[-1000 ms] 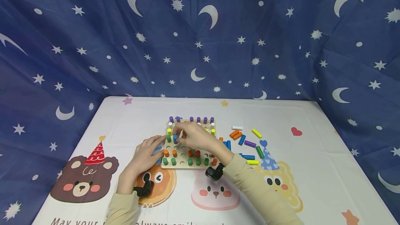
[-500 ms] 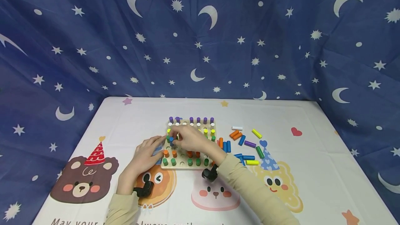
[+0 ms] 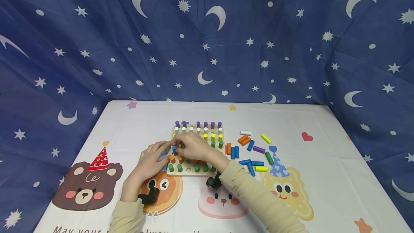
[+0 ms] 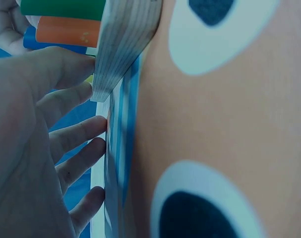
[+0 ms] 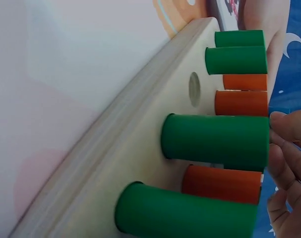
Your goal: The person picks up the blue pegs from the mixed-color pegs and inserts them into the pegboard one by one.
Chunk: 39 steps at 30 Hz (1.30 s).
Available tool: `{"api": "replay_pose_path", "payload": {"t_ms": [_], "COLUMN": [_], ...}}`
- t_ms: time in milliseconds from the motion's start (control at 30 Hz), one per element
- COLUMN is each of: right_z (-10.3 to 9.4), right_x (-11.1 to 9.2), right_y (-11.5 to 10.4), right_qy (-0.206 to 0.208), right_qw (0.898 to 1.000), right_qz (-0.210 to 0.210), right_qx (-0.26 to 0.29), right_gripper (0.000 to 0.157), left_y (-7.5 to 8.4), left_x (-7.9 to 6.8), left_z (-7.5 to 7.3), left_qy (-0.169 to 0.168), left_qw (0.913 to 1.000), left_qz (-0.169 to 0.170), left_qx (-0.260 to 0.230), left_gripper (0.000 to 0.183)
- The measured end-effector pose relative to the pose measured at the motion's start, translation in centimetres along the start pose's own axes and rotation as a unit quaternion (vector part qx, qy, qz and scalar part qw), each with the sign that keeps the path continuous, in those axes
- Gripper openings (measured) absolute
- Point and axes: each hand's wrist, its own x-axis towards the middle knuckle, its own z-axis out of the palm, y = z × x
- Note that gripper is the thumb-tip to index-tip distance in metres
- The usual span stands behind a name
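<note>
A wooden pegboard (image 3: 193,174) stands on the table, with rows of coloured pegs upright in its holes. My right hand (image 3: 195,147) pinches a blue peg (image 3: 174,149) between thumb and fingers at the board's left side, just behind an orange peg (image 3: 172,159). Whether that blue peg sits in a hole cannot be told. My left hand (image 3: 148,163) rests against the board's left edge; in the left wrist view its thumb and fingers (image 4: 73,134) are extended, the thumb touching the board's side (image 4: 125,44). Green pegs (image 5: 214,139) partly hide the right hand in the right wrist view.
To the right of the board lie several loose pegs: blue pegs (image 3: 237,152), orange pegs (image 3: 242,138), a purple peg (image 3: 259,149), a green peg (image 3: 269,158), a white peg (image 3: 245,132) and yellow pegs (image 3: 266,138). A printed white cloth (image 3: 339,175) covers the table; a blue star curtain (image 3: 207,46) hangs behind.
My right hand has moved left and toward me over the board, bringing the blue peg from beside the green peg to just behind the orange row. The left hand has stayed put.
</note>
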Motion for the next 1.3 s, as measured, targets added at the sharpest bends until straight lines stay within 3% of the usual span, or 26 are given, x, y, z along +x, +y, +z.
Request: {"api": "replay_pose_path", "payload": {"t_ms": [367, 1300], "right_z": [0.8, 1.3], "right_x": [0.1, -0.1], "right_y": [0.3, 0.1], "right_qy": [0.017, 0.019], "right_qw": [1.000, 0.999], "right_qz": [0.012, -0.001], "right_qx": [0.005, -0.026], "right_gripper": [0.017, 0.017], "left_y": [0.0, 0.1], "left_x": [0.0, 0.0], "left_z": [-0.1, -0.1], "left_qy": [-0.011, 0.003], "left_qw": [0.9999, 1.0000], "left_qz": [-0.008, 0.006], "left_qx": [0.004, -0.004], "left_gripper": [0.054, 0.052]}}
